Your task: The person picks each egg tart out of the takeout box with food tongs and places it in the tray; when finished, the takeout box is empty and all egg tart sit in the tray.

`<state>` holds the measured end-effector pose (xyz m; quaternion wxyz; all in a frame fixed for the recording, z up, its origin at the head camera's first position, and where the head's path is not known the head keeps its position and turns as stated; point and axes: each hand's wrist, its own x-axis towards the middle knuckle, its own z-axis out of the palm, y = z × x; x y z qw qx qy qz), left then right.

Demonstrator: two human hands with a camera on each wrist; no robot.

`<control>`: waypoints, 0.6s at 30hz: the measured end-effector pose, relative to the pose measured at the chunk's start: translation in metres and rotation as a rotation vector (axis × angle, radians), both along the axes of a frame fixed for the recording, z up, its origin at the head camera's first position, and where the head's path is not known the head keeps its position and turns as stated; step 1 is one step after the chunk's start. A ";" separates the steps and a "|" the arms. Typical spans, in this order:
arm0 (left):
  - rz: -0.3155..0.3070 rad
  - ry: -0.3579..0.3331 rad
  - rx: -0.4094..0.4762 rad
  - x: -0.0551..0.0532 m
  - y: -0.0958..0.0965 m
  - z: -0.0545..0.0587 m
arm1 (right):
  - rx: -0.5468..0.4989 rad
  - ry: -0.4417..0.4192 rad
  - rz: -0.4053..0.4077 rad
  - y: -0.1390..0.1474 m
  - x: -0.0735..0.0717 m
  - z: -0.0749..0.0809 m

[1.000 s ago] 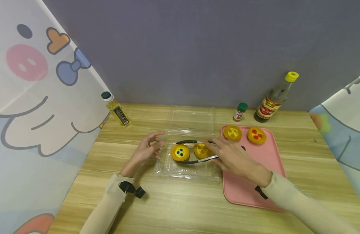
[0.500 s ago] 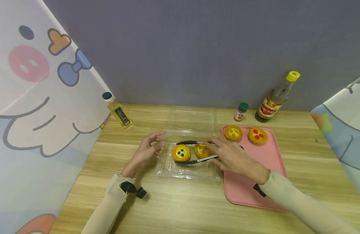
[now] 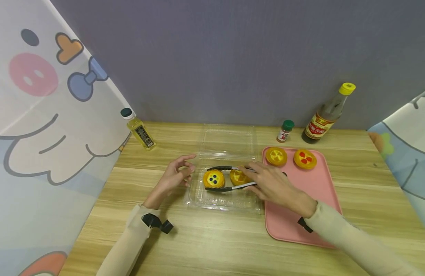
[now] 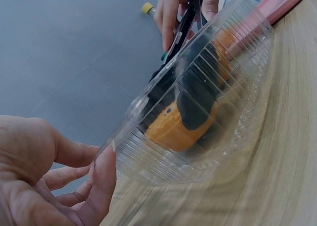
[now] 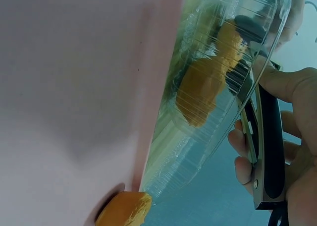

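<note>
My left hand (image 3: 176, 174) pinches the left rim of a clear plastic clamshell box (image 4: 148, 174) between thumb and fingers. My right hand (image 3: 276, 188) grips a pair of tongs (image 5: 270, 146) with black tips and metal arms, reaching over the box from the right. Inside the box sits an egg tart with dark berries (image 3: 214, 179), with one tong tip on either side of it. Beside it, between the tong arms, lies a yellow fruit tart (image 3: 238, 177), partly covered by my right hand. The box's lid (image 3: 227, 140) lies open toward the wall.
To the right, a pink tray (image 3: 302, 226) bears a yellow-topped tart (image 3: 276, 156) and a red-topped tart (image 3: 305, 159). Behind it stand a green-capped spice jar (image 3: 284, 131) and a sauce bottle (image 3: 324, 119). An oil bottle (image 3: 140, 130) is at the back left, near the wall.
The near tong arm has come slightly closer to the berry tart, narrowing the gap between the tips. My left hand stays in place on the box's rim.
</note>
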<state>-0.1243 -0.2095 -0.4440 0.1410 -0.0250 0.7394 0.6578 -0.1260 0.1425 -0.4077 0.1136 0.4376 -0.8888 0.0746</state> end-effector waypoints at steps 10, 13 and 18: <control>-0.008 0.004 -0.008 0.001 0.000 0.001 | -0.073 0.000 -0.023 0.007 0.005 0.004; -0.005 0.004 -0.007 0.000 0.000 0.001 | -0.090 0.003 -0.046 0.011 0.007 0.006; -0.002 -0.002 0.002 0.000 0.000 0.001 | -0.097 -0.008 -0.083 0.021 0.012 0.009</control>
